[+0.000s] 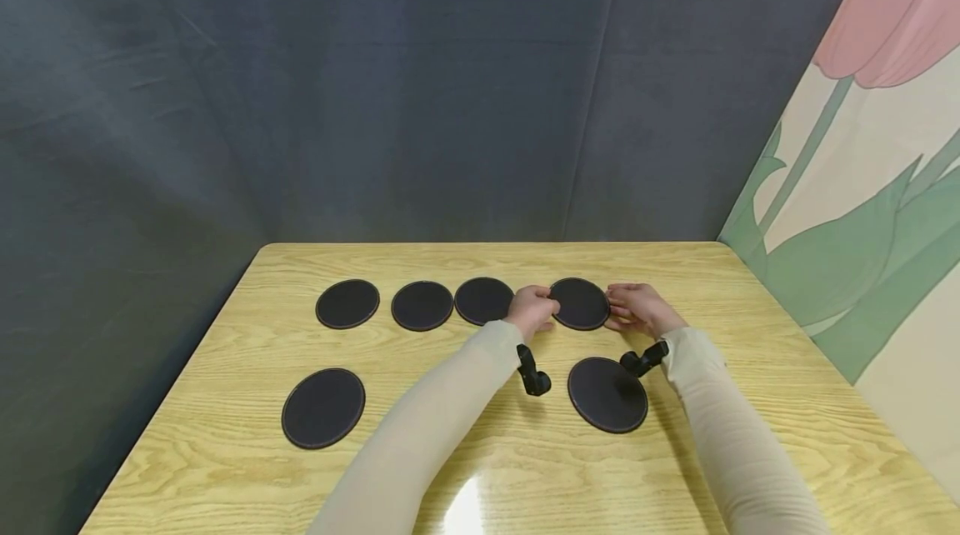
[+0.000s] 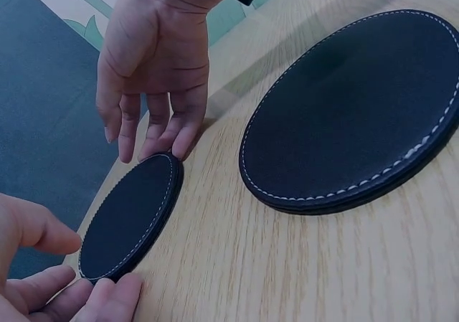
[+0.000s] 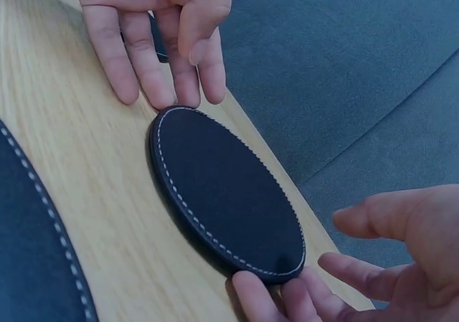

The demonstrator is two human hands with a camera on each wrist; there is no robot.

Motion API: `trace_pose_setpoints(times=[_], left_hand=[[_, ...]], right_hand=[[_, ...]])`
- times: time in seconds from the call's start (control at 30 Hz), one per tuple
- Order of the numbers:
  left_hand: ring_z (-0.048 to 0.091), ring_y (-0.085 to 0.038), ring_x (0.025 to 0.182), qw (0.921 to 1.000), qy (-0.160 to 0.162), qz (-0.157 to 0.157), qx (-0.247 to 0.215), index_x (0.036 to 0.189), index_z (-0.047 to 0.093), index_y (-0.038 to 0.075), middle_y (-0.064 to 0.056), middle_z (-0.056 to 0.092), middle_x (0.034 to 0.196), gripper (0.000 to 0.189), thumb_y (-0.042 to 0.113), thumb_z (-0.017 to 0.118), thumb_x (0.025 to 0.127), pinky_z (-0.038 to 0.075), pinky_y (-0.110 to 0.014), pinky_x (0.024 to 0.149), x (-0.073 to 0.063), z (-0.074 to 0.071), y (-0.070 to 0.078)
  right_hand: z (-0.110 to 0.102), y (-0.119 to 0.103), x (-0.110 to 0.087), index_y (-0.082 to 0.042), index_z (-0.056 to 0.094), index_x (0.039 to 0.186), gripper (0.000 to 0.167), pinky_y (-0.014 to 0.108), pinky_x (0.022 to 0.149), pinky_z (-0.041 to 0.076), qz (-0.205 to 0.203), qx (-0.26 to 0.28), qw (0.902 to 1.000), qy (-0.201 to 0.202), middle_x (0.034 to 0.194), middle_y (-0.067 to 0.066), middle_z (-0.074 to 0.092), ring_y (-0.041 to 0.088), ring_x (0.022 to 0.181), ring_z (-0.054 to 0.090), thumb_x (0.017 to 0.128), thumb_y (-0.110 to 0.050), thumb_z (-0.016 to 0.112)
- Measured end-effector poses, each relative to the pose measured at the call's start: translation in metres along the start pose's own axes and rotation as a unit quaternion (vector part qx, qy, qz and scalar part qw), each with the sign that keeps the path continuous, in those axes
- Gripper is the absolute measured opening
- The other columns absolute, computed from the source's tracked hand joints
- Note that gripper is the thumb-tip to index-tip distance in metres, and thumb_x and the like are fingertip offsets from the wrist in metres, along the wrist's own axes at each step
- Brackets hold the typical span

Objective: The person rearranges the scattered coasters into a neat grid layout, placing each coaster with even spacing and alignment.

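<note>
A round black coaster (image 1: pixel 581 303) with light stitching round its rim lies near the back of the table, between my two hands. My left hand (image 1: pixel 531 310) touches its left edge with fairly straight fingertips. From the other side the fingertips of my right hand (image 1: pixel 642 307) meet the right edge; in the right wrist view that thumb stands apart from the coaster (image 3: pixel 226 193). The left wrist view shows the left thumb near the rim and the other fingers low at the edge. Closer to me lies another black coaster (image 1: pixel 607 393), below the right wrist.
Left of my hands, a row of black coasters (image 1: pixel 422 306) runs along the back, the nearest (image 1: pixel 485 300) beside the left hand. One more coaster (image 1: pixel 324 407) lies at the front left. A dark curtain (image 1: pixel 450 102) hangs behind the wooden table (image 1: pixel 225 368); a flower-painted wall (image 1: pixel 862 227) stands right.
</note>
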State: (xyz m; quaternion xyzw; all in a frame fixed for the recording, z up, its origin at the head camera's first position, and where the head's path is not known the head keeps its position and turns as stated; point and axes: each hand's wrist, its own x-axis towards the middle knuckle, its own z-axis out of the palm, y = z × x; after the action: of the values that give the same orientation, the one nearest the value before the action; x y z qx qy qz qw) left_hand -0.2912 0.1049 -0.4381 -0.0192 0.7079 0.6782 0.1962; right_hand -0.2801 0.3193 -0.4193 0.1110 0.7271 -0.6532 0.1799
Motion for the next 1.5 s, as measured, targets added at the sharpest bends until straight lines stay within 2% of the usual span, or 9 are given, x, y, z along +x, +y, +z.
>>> trace_pose_setpoints(times=[0.17,0.27,0.5,0.57,0.8,1.0,1.13,1.5], left_hand=[[0.061,-0.025,0.113,0.9992,0.036,0.012,-0.006,0.132,0.059,0.008,-0.008,0.056,0.135,0.044,0.000,0.059,0.089,0.057,-0.036,0.086,0.000,-0.001,0.001],[0.065,-0.022,0.103,0.9975,0.062,0.029,-0.013,0.128,0.063,0.006,-0.008,0.059,0.130,0.042,-0.004,0.060,0.087,0.058,-0.036,0.081,0.000,-0.002,0.003],[0.069,-0.022,0.087,0.9918,0.101,0.067,-0.041,0.119,0.067,0.001,-0.012,0.065,0.109,0.042,-0.013,0.064,0.079,0.060,-0.036,0.076,-0.002,-0.007,0.007],[0.069,-0.022,0.083,0.9906,0.105,0.076,-0.043,0.118,0.067,0.000,-0.013,0.065,0.107,0.042,-0.014,0.065,0.078,0.060,-0.037,0.077,-0.002,-0.009,0.008],[0.068,-0.019,0.081,0.9870,0.120,0.089,-0.060,0.115,0.069,-0.001,-0.015,0.065,0.104,0.039,-0.014,0.069,0.077,0.060,-0.031,0.074,-0.003,-0.016,0.008],[0.069,-0.022,0.081,0.9843,0.130,0.096,-0.071,0.110,0.070,-0.003,-0.014,0.065,0.100,0.038,-0.017,0.068,0.075,0.059,-0.025,0.068,0.000,-0.021,0.006],[0.069,-0.021,0.081,0.9844,0.129,0.093,-0.075,0.111,0.070,-0.002,-0.012,0.065,0.100,0.038,-0.017,0.067,0.075,0.059,-0.026,0.070,0.000,-0.023,0.004],[0.067,-0.018,0.081,0.9836,0.127,0.099,-0.081,0.114,0.069,-0.002,-0.015,0.065,0.105,0.039,-0.017,0.065,0.077,0.059,-0.034,0.078,-0.005,-0.028,0.006]], right_hand=[[0.004,0.000,0.000,0.005,0.015,0.152,0.057,0.029,0.083,0.058,-0.008,-0.003,1.0000,-0.004,0.093,-0.004,0.060,0.000,0.065,0.057,0.104,-0.014,0.039],[0.007,0.000,0.000,0.005,0.019,0.152,0.055,0.028,0.083,0.058,-0.012,-0.008,0.9999,-0.001,0.091,-0.003,0.057,0.000,0.059,0.052,0.103,-0.012,0.040],[0.014,-0.004,0.000,0.002,0.028,0.150,0.053,0.028,0.081,0.058,-0.023,-0.019,0.9993,0.021,0.076,-0.003,0.050,0.003,0.061,0.050,0.102,-0.010,0.044],[0.016,-0.005,0.000,0.001,0.029,0.151,0.053,0.028,0.080,0.058,-0.022,-0.015,0.9993,0.027,0.078,-0.003,0.052,0.003,0.063,0.052,0.102,-0.011,0.045],[0.025,-0.008,-0.001,0.001,0.029,0.150,0.054,0.027,0.083,0.057,-0.031,-0.003,0.9988,0.039,0.107,0.002,0.047,0.003,0.078,0.056,0.101,-0.010,0.048],[0.030,-0.010,0.002,0.001,0.033,0.149,0.054,0.022,0.076,0.057,-0.041,-0.009,0.9979,0.049,0.101,0.002,0.048,0.004,0.075,0.056,0.099,-0.006,0.051],[0.032,-0.011,0.003,0.001,0.036,0.147,0.052,0.021,0.074,0.057,-0.045,-0.021,0.9970,0.060,0.097,0.001,0.052,0.006,0.077,0.055,0.097,-0.005,0.051],[0.036,-0.014,0.003,0.001,0.035,0.147,0.052,0.024,0.080,0.057,-0.054,-0.030,0.9967,0.052,0.109,0.006,0.052,0.008,0.084,0.058,0.098,-0.005,0.048]])
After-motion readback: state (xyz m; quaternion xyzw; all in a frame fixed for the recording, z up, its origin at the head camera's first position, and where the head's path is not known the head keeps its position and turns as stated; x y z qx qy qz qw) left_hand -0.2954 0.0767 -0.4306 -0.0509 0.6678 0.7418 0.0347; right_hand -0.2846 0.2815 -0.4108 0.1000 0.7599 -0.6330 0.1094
